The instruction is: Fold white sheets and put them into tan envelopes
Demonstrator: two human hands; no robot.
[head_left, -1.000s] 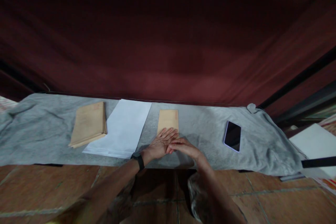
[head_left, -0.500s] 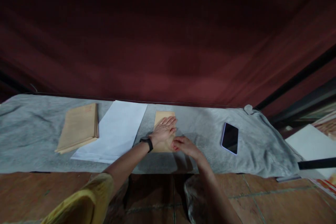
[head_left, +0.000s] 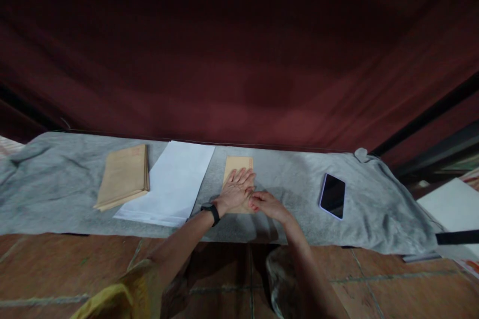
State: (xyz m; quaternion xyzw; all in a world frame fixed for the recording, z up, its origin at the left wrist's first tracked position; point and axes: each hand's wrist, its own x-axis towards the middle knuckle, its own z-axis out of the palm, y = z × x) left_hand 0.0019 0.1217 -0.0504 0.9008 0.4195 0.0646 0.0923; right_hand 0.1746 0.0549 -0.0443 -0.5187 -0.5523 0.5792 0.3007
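A brown paper envelope [head_left: 234,162] with small red print lies on the grey cloth in front of me. My left hand [head_left: 235,193], a dark watch on its wrist, rests flat across the envelope with its fingers stretched out. At the envelope's lower right edge, the fingers of my right hand [head_left: 268,205] are pinched together, close beside the left palm. The left hand covers the middle of the envelope, and the right fingertips are partly hidden.
White paper sheets [head_left: 175,179] lie to the left, partly under a stack of brown envelopes [head_left: 125,172]. A phone [head_left: 333,195] lies at the right on the grey cloth [head_left: 295,174]. Behind hangs a dark red curtain [head_left: 209,84]; tiled floor [head_left: 93,264] shows in front.
The whole view has shifted slightly, so things appear a little further right. My left hand stays flat on the envelope, and my right hand remains at its edge, now closer to the left palm.
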